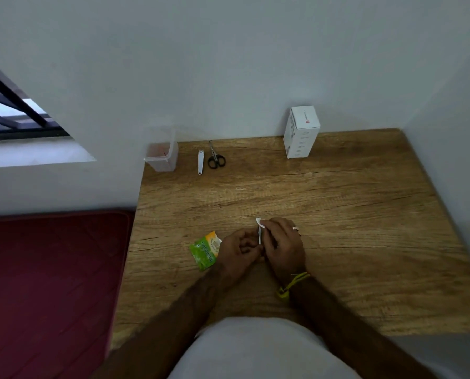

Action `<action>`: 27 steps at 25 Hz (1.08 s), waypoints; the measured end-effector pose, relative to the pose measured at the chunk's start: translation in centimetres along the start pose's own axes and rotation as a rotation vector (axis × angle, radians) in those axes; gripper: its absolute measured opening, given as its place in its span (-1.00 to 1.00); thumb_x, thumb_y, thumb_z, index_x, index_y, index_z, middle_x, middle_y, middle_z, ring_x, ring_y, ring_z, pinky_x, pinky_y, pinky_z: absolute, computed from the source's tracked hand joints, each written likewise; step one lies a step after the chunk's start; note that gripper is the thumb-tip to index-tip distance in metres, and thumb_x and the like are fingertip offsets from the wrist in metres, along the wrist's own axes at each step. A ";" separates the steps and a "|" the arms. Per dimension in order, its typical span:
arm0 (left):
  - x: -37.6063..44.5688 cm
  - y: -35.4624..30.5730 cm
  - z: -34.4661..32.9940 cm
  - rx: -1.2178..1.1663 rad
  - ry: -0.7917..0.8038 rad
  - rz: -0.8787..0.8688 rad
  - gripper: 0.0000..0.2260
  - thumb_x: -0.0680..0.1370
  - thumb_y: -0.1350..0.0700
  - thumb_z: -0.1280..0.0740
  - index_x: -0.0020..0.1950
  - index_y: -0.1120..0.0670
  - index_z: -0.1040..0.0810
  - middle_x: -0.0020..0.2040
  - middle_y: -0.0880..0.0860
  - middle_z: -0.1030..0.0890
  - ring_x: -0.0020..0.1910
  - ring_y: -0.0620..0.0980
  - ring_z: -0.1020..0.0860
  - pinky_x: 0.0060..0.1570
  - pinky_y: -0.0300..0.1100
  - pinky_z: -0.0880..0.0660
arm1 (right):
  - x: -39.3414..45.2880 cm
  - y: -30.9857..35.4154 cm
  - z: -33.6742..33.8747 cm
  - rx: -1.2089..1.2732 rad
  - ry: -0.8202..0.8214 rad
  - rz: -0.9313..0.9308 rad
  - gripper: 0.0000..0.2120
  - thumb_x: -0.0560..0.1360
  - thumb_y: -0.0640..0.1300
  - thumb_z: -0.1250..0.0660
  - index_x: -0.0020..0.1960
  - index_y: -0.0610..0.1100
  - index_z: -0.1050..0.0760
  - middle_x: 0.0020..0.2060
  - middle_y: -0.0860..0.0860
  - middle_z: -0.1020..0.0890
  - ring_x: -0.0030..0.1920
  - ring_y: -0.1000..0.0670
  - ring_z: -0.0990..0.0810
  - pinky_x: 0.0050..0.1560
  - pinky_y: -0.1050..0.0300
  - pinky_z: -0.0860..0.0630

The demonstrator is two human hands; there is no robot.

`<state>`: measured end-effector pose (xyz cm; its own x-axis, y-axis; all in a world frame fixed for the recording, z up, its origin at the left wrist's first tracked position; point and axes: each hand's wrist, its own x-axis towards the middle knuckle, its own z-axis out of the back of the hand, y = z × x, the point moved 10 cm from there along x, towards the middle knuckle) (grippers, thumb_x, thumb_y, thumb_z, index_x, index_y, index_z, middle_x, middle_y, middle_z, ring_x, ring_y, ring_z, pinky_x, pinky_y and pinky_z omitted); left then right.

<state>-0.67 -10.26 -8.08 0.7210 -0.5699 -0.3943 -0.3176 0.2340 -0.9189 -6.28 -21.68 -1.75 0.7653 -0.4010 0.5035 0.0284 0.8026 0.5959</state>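
so my right hand [283,247] is pinching a thin white papery strip [260,236] near its wider top end, strip standing roughly upright over the grainy wooden table [337,214]. left hand [238,253] is curled by the strip's lower end, can't tell if it's actually gripping. crinkly glossy green sachet [205,251] lies flat right against my left hand

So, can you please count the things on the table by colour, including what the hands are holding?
White: 3 (box, slim tool, small piece pinched by the right hand)
Green: 1 (packet)
Black-handled: 1 (scissors)
Clear: 1 (container)
Total: 6
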 end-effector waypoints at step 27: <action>0.2 0.3 -0.2 -0.015 0.049 0.010 -0.68 0.50 0.38 -0.42 0.24 0.23 -0.53 -0.05 0.21 -0.69 -0.10 0.11 -0.69 -0.11 -0.12 -0.65 | -0.4 -0.1 0.2 -0.034 -0.053 0.041 -0.75 0.55 -0.25 -0.29 0.18 -0.24 -0.64 0.03 -0.07 -0.68 0.04 -0.01 -0.62 0.06 0.01 -0.54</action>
<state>-0.75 -10.45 -8.41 0.6866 -0.6057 -0.4020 -0.3339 0.2284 -0.9145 -6.72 -21.75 -1.88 0.7315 -0.3894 0.5597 0.0202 0.8330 0.5530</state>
